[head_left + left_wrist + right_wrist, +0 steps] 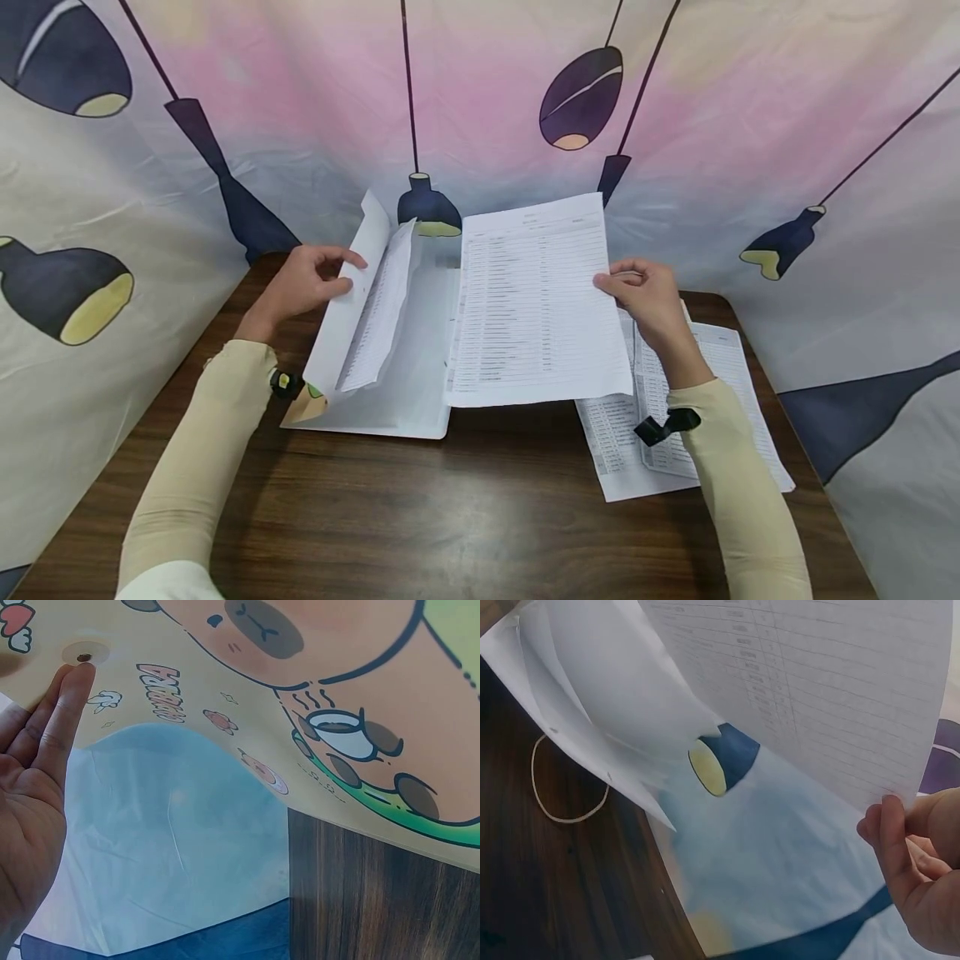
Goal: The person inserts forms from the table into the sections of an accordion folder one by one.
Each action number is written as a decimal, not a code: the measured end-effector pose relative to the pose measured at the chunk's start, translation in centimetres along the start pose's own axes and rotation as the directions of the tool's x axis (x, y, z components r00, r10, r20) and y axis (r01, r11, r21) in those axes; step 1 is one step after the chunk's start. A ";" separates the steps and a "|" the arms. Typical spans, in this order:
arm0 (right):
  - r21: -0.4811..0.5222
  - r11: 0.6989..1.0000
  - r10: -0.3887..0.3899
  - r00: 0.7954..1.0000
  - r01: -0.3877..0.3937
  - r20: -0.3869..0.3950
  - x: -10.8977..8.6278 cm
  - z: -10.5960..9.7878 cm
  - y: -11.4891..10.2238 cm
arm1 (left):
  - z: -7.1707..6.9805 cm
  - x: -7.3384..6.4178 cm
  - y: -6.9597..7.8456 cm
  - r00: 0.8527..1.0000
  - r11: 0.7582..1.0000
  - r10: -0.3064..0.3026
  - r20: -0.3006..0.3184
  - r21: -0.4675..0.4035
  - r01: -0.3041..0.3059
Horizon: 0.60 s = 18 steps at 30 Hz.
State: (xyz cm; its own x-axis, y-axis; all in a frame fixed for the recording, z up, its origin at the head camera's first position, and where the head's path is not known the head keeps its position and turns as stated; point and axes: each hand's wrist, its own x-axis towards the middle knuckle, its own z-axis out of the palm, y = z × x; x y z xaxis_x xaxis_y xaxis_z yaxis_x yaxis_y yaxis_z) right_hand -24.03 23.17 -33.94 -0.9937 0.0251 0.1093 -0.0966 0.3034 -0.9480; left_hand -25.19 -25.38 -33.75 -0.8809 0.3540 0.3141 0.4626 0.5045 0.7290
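At the left side of the table, a file folder (pixel 408 350) stands with its front cover raised. The inside is white, while the outside bears a cartoon animal print (pixel 330 682). My left hand (pixel 303 279) holds the cover by its edge; in the left wrist view its fingers lie against the printed side near a round button (pixel 85 655). A printed sheet (pixel 371 321) leans inside the cover. Between thumb and fingers, my right hand (pixel 645 300) pinches the right edge of another printed sheet (pixel 536 308), held up beside the folder.
More printed sheets (pixel 720 358) lie at the table's right, partly under my right forearm. A thin string loop (pixel 570 820) hangs by the folder in the right wrist view. Behind the wooden table (pixel 420 517) hangs a cloth (pixel 322 108) printed with lamps.
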 end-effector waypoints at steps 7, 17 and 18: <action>0.007 1.000 0.013 0.999 -0.013 0.049 1.3 2.4 -0.5 | 0.0 0.0 -0.1 1.000 1.000 0.005 -0.005 0.008 -0.005; 0.013 1.000 0.014 0.995 -0.015 0.096 2.5 4.9 -0.8 | 0.0 0.2 -1.3 1.000 1.000 0.016 -0.004 0.002 -0.016; 0.022 1.000 0.014 0.995 -0.016 0.100 2.6 5.0 -0.8 | 0.1 0.3 -1.8 1.000 1.000 0.013 -0.008 0.005 -0.013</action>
State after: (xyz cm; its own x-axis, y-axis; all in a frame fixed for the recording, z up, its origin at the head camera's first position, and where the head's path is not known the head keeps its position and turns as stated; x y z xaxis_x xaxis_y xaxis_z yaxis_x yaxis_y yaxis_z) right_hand -26.79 18.19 -34.36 -0.9957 -0.0662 0.0655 -0.0816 0.2823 -0.9559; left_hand -26.26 -26.12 -34.99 -0.8758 0.3539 0.3282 0.4742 0.5040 0.7218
